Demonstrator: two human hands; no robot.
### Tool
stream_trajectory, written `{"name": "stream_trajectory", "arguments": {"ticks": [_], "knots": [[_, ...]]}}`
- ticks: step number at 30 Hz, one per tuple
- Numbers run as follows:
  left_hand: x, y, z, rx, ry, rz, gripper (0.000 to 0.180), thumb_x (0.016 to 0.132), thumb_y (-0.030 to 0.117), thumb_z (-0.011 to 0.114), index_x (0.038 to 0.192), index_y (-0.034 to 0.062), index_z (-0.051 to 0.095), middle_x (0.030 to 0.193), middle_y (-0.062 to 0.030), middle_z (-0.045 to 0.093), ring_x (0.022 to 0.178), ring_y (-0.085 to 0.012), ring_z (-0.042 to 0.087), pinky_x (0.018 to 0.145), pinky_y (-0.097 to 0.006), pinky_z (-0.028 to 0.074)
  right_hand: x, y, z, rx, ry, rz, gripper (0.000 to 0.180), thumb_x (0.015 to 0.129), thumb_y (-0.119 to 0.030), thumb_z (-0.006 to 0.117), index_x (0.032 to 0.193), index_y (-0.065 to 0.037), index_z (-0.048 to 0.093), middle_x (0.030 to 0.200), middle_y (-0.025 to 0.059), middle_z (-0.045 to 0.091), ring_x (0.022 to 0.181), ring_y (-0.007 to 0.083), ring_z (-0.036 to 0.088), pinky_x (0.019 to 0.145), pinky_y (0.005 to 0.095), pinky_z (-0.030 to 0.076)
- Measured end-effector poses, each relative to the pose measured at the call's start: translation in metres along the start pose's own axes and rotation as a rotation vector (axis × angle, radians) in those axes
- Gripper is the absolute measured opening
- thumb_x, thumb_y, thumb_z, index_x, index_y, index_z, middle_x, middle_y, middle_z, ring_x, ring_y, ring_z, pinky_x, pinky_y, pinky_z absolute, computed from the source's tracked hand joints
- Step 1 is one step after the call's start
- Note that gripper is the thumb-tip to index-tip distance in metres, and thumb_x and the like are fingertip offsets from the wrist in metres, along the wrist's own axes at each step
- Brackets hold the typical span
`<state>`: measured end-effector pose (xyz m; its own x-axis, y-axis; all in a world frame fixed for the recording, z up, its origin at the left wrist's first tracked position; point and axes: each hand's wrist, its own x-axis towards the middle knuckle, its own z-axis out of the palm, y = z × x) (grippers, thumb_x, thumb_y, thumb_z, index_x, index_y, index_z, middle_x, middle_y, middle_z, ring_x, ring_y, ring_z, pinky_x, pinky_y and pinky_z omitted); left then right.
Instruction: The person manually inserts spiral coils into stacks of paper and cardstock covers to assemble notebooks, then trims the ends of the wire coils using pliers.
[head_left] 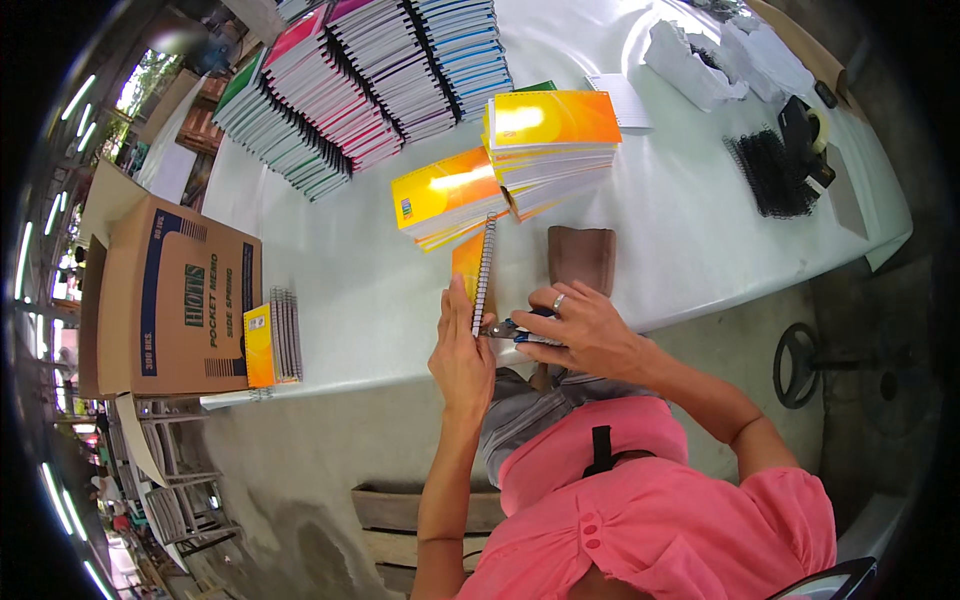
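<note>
"Where are you finding the orange spiral notebook?"

"I'm seeing it at the near side of the table, pointing away from the wearer, its silver coil running along the right. The left hand is clamping its near end, that forearm rising nearly straight."

"And the right hand?"

"It's wrapping around the pliers, elbow bending outward, forearm slanting in from the right. The tips are pointing at the coil's near end; I'm not managing to tell whether they're touching. The hands are working close together, apart from each other."

"What about edges and room?"

"The table's near edge is passing beneath the hands. A brown block is lying just beyond the right hand, and orange notebook stacks are standing ahead. Leftward, I'm watching white tabletop stretching toward a cardboard box."
</note>
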<state>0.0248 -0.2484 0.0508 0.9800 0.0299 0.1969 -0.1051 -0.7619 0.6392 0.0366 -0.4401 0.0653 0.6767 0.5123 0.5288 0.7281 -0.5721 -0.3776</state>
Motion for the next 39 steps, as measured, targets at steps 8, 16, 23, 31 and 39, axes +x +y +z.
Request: {"name": "stream_trajectory", "arguments": {"ticks": [8, 16, 23, 31, 39], "knots": [[0.005, -0.002, -0.009, -0.008, 0.042, 0.049, 0.071, 0.082, -0.007, 0.057, 0.147, 0.0141, 0.038, 0.141, -0.0085, 0.052, 0.127, -0.0368, 0.051, 0.090, -0.046, 0.051, 0.038, 0.003, -0.026, 0.888, -0.659, 0.653, 0.021, 0.094, -0.023, 0.060, 0.102, -0.004, 0.062, 0.086, 0.0115, 0.063, 0.074, 0.0279, 0.063, 0.065, 0.0395, 0.049], [0.020, -0.026, -0.069, 0.108, 0.236, 0.128, 0.066, 0.083, 0.006, 0.068, 0.144, 0.0110, 0.044, 0.140, -0.0086, 0.054, 0.129, -0.0328, 0.051, 0.104, -0.044, 0.042, 0.019, 0.024, -0.062, 0.339, -0.162, 0.297, 0.021, 0.091, -0.013, 0.062, 0.110, -0.003, 0.063, 0.099, 0.0160, 0.064, 0.085, 0.0337, 0.063, 0.078, 0.0381, 0.050], [0.051, -0.158, -0.202, 0.285, 0.570, 0.198, 0.064, 0.084, 0.003, 0.066, 0.144, 0.0164, 0.047, 0.143, -0.0054, 0.052, 0.136, -0.0314, 0.044, 0.110, -0.046, 0.036, -0.047, 0.126, -0.080, -0.383, 0.016, 0.591, 0.033, 0.090, -0.018, 0.065, 0.119, -0.005, 0.059, 0.115, 0.0163, 0.059, 0.103, 0.0346, 0.057, 0.090, 0.0422, 0.044], [0.018, -0.240, -0.245, 0.481, -0.126, -0.164, 0.077, 0.085, 0.034, 0.071, 0.151, 0.0208, 0.034, 0.158, -0.0077, 0.030, 0.144, -0.0472, 0.020, 0.113, -0.060, 0.020, -0.061, 0.153, -0.056, -0.571, 0.047, 0.468, 0.036, 0.093, -0.022, 0.061, 0.125, -0.006, 0.057, 0.125, 0.0121, 0.055, 0.121, 0.0315, 0.046, 0.105, 0.0444, 0.031], [0.059, -0.150, -0.188, 0.856, 0.179, 0.029, 0.089, 0.079, 0.042, 0.072, 0.152, 0.0137, 0.030, 0.158, -0.0128, 0.027, 0.145, -0.0420, 0.019, 0.112, -0.063, 0.020, -0.052, 0.097, -0.045, -0.212, 0.123, 0.373, 0.041, 0.080, -0.008, 0.072, 0.120, -0.010, 0.061, 0.134, 0.0110, 0.052, 0.126, 0.0315, 0.047, 0.104, 0.0464, 0.037]]}}
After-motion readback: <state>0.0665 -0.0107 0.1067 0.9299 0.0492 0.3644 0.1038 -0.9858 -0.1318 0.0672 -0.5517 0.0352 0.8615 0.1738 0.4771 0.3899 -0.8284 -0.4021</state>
